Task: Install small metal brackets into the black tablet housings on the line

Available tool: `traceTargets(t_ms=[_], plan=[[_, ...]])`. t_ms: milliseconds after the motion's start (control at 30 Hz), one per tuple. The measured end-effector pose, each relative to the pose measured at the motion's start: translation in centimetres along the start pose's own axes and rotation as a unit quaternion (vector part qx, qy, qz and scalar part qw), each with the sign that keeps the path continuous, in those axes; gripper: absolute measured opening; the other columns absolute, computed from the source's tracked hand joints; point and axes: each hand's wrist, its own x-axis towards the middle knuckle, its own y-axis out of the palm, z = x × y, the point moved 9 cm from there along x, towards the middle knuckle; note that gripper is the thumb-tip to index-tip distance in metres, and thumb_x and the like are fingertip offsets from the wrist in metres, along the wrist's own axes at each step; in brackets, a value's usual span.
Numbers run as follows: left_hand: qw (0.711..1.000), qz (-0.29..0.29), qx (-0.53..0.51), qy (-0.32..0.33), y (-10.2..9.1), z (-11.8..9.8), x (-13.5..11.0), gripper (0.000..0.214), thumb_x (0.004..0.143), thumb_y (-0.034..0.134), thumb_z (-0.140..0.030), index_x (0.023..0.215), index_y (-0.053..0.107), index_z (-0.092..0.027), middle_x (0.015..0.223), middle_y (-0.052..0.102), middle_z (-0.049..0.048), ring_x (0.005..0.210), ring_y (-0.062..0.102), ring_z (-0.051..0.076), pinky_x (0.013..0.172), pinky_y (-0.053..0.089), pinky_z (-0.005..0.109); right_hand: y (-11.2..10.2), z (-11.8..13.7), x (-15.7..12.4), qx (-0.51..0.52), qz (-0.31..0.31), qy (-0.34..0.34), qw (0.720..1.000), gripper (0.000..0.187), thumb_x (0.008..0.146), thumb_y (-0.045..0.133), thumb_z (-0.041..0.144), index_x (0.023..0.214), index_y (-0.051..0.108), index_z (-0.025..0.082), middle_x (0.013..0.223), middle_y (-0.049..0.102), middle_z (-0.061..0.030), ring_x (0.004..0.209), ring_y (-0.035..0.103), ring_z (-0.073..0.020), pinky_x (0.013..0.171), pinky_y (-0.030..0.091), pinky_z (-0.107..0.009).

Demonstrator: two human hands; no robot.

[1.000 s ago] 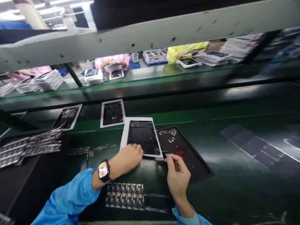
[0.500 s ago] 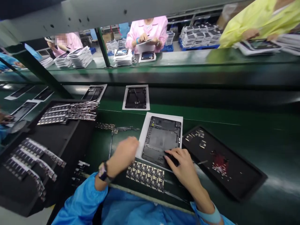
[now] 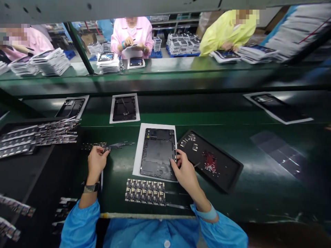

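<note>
On the green bench, a black tablet housing point(image 3: 159, 151) lies open side up on a white sheet point(image 3: 137, 162). My right hand point(image 3: 184, 168) holds the housing at its right edge, thumb over the inner face and fingers along the side. Off to the left, my left hand point(image 3: 96, 164) pinches a small circuit board point(image 3: 107, 149) beside a strip of boards point(image 3: 90, 146) and thin flex cables point(image 3: 121, 145). A panel of small circuit boards point(image 3: 145, 191) rests below the housing, near the bench's front edge.
Right of the housing sits a black tray point(image 3: 219, 181) with small metal parts and a red patch. Black foam holders with flex strips point(image 3: 57, 131) stand at left. More housings point(image 3: 124, 108) lie along the back. Co-workers point(image 3: 131, 34) sit across the bench.
My left hand has moved left, from beside the sheet to the small boards. My right hand has slid up the housing's right edge. The view has turned right.
</note>
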Motion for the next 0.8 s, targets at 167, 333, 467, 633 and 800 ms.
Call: traceTargets(t_ms=[167,333,467,633,800], plan=[[0.961,0.007,-0.277,-0.019,-2.0,-0.8,-0.4,0.032,0.059,0.076,-0.027,0.087,0.065,-0.017,0.07,0.064,-0.001,0.065,0.058,0.014,0.063,0.046,0.025,0.8,0.0,0.8,0.048,0.04,-0.006,0.998,0.044,0.089,0.053,0.036,0.129,0.047,0.017,0.081,0.059,-0.0014,0.06,0.054,-0.017,0.061,0.046,-0.03],[0.937,0.055,-0.344,0.006,-4.6,-4.6,-2.7,0.026,0.061,0.082,-0.029,0.082,0.074,-0.018,0.087,0.071,0.0037,0.077,0.063,0.017,0.066,0.05,0.026,1.4,0.8,1.4,0.014,0.064,-0.037,0.997,0.043,0.09,0.053,0.033,0.129,0.05,0.018,0.08,0.058,-0.0015,0.062,0.053,-0.0183,0.065,0.047,-0.032],[0.912,0.096,-0.399,-0.014,-5.4,-6.5,-3.9,0.023,0.059,0.083,-0.024,0.079,0.073,-0.019,0.079,0.069,0.0027,0.072,0.062,0.016,0.057,0.048,0.023,1.3,2.2,1.7,-0.05,0.069,-0.091,0.992,0.035,0.092,0.052,0.032,0.124,0.055,0.019,0.084,0.06,-0.006,0.076,0.056,-0.0244,0.071,0.046,-0.035],[0.877,0.09,-0.471,-0.019,-6.0,-7.7,-4.0,0.026,0.064,0.078,-0.018,0.089,0.071,-0.023,0.079,0.064,0.001,0.068,0.058,0.013,0.05,0.045,0.02,-0.4,3.5,0.8,-0.113,0.023,-0.11,0.987,0.023,0.094,0.05,0.028,0.11,0.063,0.019,0.084,0.059,-0.0088,0.082,0.052,-0.0279,0.074,0.044,-0.039],[0.855,0.181,-0.485,-0.035,-1.4,-9.0,-5.1,0.044,0.065,0.08,-0.021,0.108,0.069,-0.02,0.082,0.064,0.0007,0.066,0.062,0.013,0.054,0.05,0.022,0.5,4.3,-0.4,-0.078,0.077,-0.126,0.986,0.011,0.091,0.058,0.027,0.097,0.066,0.022,0.088,0.061,-0.0083,0.086,0.052,-0.0274,0.078,0.044,-0.04]])
